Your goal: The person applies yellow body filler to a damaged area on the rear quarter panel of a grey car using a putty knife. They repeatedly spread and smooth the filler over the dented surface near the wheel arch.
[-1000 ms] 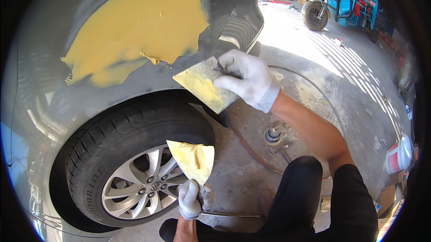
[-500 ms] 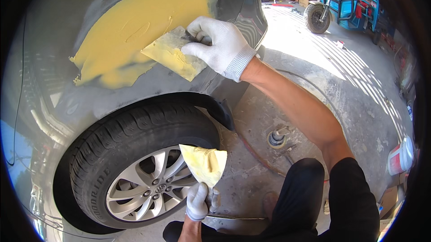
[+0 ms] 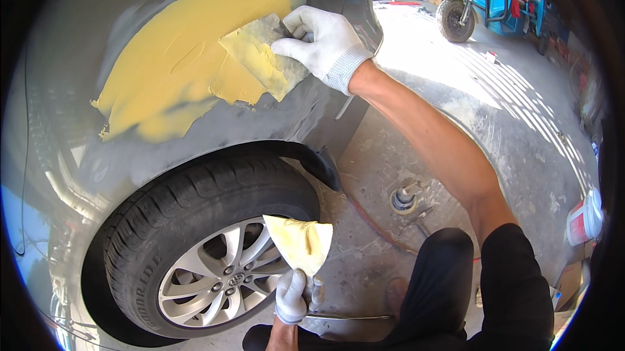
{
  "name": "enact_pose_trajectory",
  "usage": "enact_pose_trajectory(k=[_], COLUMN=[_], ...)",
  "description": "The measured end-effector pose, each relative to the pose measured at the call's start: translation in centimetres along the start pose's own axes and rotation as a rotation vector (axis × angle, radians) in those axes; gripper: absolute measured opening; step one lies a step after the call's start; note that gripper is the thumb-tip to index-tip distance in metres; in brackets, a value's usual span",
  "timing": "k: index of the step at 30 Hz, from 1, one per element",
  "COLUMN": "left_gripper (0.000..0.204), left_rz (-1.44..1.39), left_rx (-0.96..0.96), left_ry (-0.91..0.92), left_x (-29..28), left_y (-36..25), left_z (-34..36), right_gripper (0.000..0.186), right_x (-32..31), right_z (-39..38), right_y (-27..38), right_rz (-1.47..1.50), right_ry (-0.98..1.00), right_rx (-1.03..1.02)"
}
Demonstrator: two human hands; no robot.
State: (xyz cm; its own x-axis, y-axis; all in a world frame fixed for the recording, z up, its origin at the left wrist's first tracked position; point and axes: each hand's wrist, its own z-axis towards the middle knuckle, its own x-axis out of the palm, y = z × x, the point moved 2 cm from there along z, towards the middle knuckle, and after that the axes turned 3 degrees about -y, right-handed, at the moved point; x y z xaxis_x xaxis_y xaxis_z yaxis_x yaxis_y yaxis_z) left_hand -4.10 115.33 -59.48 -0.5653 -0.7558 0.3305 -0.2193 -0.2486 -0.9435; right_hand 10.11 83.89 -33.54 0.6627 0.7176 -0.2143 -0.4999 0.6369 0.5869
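Right hand [image 3: 325, 45], twelve o'clock, pinches a spreader [image 3: 262, 58], likely smoothing filler [image 3: 172, 55] (even pressure needed next); left hand [image 3: 292, 296], six o'clock, holds a scraper [image 3: 299, 244].

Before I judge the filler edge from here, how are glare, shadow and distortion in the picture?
Head view: sunlit concrete floor washes out to white at upper right; head view: wheel-arch gap sinks into black shadow; head view: fisheye curvature bends edges toward the black rim; head view: yellow filler and the upper spreader look reasonably sharp, without obvious motion blur.
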Motion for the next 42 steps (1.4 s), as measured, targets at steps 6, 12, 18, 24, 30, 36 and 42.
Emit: enact_pose_trajectory(k=[6,12,18,24,30,36,42], left_gripper=[0.064,0.067,0.067,0.064,0.061,0.060,0.061], left_rz=[0.040,0.062,0.055,0.046,0.035,0.011,0.056], left_rx=[-0.017,-0.016,0.003,0.007,0.013,-0.015,-0.140], left_ry=[-0.014,-0.031,-0.025,-0.007,-0.017,0.039,0.154], left_x=[0.2,0.6,0.6,0.4,0.1,-0.5,0.9], left_y=[-0.1,-0.5,-0.6,-0.6,-0.8,-0.5,-1.2], left_z=[0.1,0.2,0.1,0.3,0.3,0.0,-0.6], right_gripper=[0.036,0.034,0.034,0.040,0.037,0.043,0.027], right_x=[-0.9,-1.8,-3.3,-5.7,-8.4,-3.2,3.5], right_z=[1.3,2.7,3.5,3.8,-1.1,-11.3,-17.7], right_y=[-1.5,-3.3,-4.6,-8.0,-7.2,-1.7,-0.5], right_rz=[-0.009,0.054,0.034,-0.098,0.273,0.787,1.190], right_ry=[-0.076,-0.135,-0.154,-0.303,-0.235,0.263,0.786], right_rx=[0.050,0.132,0.261,0.268,0.261,0.529,0.980])
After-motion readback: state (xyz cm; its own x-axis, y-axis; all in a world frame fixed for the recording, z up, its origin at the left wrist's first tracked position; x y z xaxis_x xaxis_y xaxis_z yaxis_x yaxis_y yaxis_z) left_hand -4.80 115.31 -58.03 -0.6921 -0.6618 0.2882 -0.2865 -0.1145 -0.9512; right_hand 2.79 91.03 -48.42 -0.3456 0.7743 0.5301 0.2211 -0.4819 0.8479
